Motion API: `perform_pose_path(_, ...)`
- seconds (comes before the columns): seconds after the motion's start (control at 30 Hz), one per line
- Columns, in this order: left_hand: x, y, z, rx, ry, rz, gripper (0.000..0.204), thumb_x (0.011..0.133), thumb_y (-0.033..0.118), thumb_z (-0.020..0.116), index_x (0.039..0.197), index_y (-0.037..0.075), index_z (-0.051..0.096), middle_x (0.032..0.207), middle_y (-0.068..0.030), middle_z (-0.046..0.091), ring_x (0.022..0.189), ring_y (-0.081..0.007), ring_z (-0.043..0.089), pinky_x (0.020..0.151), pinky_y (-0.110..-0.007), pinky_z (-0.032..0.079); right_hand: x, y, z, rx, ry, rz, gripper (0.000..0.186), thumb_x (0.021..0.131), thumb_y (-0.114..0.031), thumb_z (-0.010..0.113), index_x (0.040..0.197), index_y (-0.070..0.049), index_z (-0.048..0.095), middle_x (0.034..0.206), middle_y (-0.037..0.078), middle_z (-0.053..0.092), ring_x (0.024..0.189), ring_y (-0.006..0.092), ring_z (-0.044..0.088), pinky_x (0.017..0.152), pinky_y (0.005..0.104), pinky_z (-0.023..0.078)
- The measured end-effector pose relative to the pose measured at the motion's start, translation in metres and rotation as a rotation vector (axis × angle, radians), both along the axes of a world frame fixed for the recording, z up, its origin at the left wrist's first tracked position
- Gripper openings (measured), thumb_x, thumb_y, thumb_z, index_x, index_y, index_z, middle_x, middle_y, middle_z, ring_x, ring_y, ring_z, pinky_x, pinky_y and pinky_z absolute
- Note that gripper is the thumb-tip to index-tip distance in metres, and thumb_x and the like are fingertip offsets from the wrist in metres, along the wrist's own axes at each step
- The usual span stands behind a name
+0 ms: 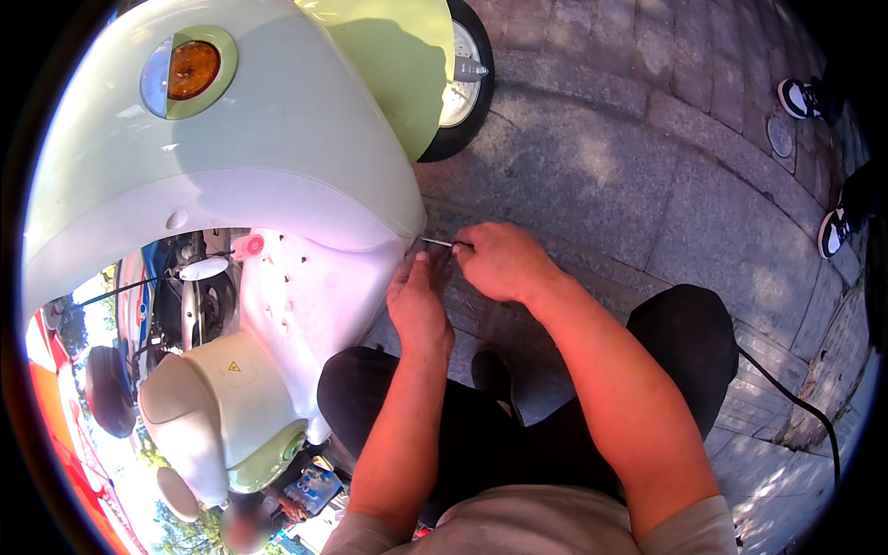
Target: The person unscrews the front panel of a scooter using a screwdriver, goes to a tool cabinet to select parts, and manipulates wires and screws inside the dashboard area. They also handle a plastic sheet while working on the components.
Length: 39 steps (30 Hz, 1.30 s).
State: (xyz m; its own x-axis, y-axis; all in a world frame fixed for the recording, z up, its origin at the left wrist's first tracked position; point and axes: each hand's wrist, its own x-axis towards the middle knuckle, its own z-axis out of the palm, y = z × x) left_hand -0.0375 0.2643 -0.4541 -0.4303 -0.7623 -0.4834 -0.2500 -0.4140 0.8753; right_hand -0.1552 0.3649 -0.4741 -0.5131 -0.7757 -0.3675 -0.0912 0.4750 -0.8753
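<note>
My right hand (499, 259) is closed on a thin metal tool (435, 241), seemingly a screwdriver with its handle hidden, whose tip meets the lower front corner of a pale scooter body (277, 111). Just below that tip, my left hand (416, 296) has its fingers bent and close together at the panel's edge; what they hold is hidden. The scooter's pinkish-white footboard (314, 314) lies left of my hands. Above them are a light green fender (379, 65) and a front wheel (479, 102).
Two people's shoes (800, 99) show at the right on grey stone paving (666, 185). A black cable (795, 405) runs over the paving. A cream seat section (231, 388) and other vehicles fill the lower left, near a partly visible person (287, 504). My knees are bent below my hands.
</note>
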Motion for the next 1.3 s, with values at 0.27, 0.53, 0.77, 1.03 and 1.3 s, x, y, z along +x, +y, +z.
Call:
perform_pose_path(0.27, 0.000, -0.004, 0.001, 0.013, -0.010, -0.035, 0.040, 0.108, 0.012, 0.050, 0.141, -0.011, 0.051, 0.130, -0.0198, 0.065, 0.116, -0.0289, 0.067, 0.102, -0.039, 0.053, 0.011, -0.008, -0.002, 0.027, -0.119, -0.059, 0.032, 0.102, -0.027, 0.055, 0.111, -0.003, 0.074, 0.111, 0.023, 0.074, 0.110, 0.0429, 0.068, 0.095, 0.0513, 0.053)
perform_pose_path(0.53, -0.001, -0.007, -0.002, -0.070, -0.073, -0.067, 0.038, 0.107, 0.014, 0.053, 0.136, -0.009, 0.057, 0.125, -0.0182, 0.066, 0.112, -0.0254, 0.065, 0.097, -0.039, 0.053, 0.024, -0.003, 0.010, 0.036, -0.129, -0.066, 0.033, 0.104, -0.026, 0.050, 0.114, 0.000, 0.068, 0.108, 0.028, 0.072, 0.109, 0.0473, 0.066, 0.095, 0.0545, 0.051)
perform_pose_path(0.77, 0.007, 0.023, 0.024, -0.095, 0.009, 0.014, 0.047, 0.110, 0.019, 0.048, 0.148, -0.008, 0.048, 0.143, -0.0191, 0.059, 0.133, -0.0273, 0.056, 0.107, -0.042, 0.048, 0.019, 0.014, 0.026, 0.051, -0.093, -0.048, 0.037, 0.107, -0.030, 0.047, 0.114, 0.002, 0.065, 0.114, 0.028, 0.070, 0.111, 0.0478, 0.065, 0.096, 0.0550, 0.050)
perform_pose_path(1.03, 0.008, 0.015, 0.021, 0.042, 0.119, 0.083, 0.039, 0.110, 0.016, 0.049, 0.141, -0.006, 0.056, 0.132, -0.0169, 0.065, 0.120, -0.0251, 0.063, 0.104, -0.038, 0.050, 0.037, 0.007, 0.032, -0.026, -0.175, -0.105, 0.039, 0.108, -0.031, 0.045, 0.115, 0.003, 0.064, 0.119, 0.030, 0.068, 0.116, 0.0486, 0.062, 0.098, 0.0551, 0.048)
perform_pose_path(1.3, 0.003, 0.009, 0.012, -0.022, 0.062, 0.062, 0.022, 0.104, 0.006, 0.059, 0.121, -0.004, 0.068, 0.108, -0.0107, 0.072, 0.099, -0.0194, 0.068, 0.092, -0.034, 0.055, 0.049, -0.001, 0.020, -0.074, -0.174, -0.187, 0.039, 0.107, -0.030, 0.045, 0.120, 0.002, 0.064, 0.120, 0.030, 0.067, 0.116, 0.0496, 0.061, 0.099, 0.0550, 0.048)
